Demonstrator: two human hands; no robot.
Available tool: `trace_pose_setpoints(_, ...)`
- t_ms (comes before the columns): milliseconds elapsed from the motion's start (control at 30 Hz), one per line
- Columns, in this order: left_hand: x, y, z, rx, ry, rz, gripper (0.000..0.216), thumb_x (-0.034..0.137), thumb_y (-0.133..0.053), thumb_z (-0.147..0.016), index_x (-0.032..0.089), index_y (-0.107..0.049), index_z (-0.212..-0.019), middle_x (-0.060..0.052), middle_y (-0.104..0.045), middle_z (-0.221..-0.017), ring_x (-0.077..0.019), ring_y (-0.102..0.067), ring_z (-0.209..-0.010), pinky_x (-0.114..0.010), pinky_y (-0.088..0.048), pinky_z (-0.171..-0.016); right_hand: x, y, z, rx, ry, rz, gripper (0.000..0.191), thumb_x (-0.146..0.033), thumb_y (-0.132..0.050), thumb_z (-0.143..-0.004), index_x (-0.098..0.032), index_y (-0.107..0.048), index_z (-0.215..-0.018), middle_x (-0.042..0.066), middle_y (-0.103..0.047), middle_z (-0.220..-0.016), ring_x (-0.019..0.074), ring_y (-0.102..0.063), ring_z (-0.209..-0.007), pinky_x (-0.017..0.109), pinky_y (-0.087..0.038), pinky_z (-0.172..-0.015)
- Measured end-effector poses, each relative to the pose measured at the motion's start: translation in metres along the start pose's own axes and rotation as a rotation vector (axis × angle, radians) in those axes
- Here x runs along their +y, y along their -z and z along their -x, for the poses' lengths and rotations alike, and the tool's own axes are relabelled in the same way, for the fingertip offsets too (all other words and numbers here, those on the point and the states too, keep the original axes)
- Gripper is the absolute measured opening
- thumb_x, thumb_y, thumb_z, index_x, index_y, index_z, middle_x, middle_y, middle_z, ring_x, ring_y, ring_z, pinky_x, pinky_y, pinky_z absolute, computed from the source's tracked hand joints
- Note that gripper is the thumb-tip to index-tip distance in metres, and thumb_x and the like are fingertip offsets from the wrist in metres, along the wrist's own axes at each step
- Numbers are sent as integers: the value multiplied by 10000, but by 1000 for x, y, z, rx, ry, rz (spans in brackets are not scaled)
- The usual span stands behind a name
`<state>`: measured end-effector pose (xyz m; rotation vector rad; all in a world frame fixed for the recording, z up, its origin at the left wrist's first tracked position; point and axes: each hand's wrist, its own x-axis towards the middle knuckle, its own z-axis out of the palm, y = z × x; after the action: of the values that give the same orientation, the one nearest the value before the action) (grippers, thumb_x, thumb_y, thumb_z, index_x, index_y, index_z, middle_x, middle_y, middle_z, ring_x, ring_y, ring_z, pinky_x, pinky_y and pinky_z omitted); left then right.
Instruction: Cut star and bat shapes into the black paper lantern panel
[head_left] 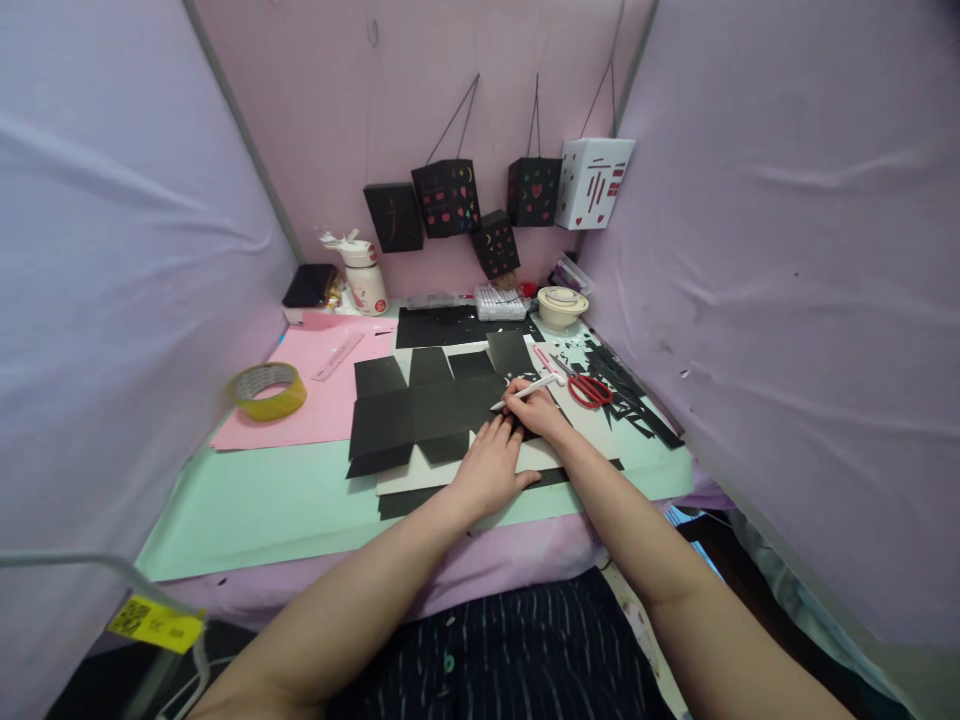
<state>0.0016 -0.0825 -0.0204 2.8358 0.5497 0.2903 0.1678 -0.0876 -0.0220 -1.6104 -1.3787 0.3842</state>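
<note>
A sheet of black cardstock (450, 405), cut with flaps along its edges, lies over white board (427, 478) on the table. My left hand (493, 466) rests flat on its near right part, fingers stretched out and thumb apart. Just beyond those fingertips, my right hand (534, 408) is closed around a slim white pen-like tool (525, 390). The tool's tip points left and down at the black cardstock; whether it touches cannot be made out. Red-handled scissors (589, 390) and a pink-and-white cutter (546, 362) lie to the right of my right hand.
Yellow tape (268, 392) and a clear ruler (337, 356) lie on pink paper (300, 432) at left. Black scraps (630, 395) cover the right side. A white bottle (364, 278) and a cream bowl (562, 307) stand behind. Decorated lanterns (446, 197) hang at the back.
</note>
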Motion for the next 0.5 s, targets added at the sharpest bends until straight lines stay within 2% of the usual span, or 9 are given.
trace_pose_setpoints(267,0,1,0,-2,-1,12,702,527,-548,-891,129,-372,-1442,-188,-318,-1552,-328,-230,-1462,-525,-242,-1168,3,-2,-1,8,-27,-37,130,-274,-526,-823,-221,-595,-725,-18,-659,-685,159,-623,-709,270,-455,-687)
trace_pose_setpoints(500,1,1,0,-11,2,-13,730,531,-572,-880,91,-388,-1432,-198,-325,-1545,-328,-239,-1457,-499,-227,-1181,3,-3,-1,0,-16,-39,135,-275,-526,-821,-222,-594,-717,-18,-658,-693,154,-616,-706,273,-451,-700)
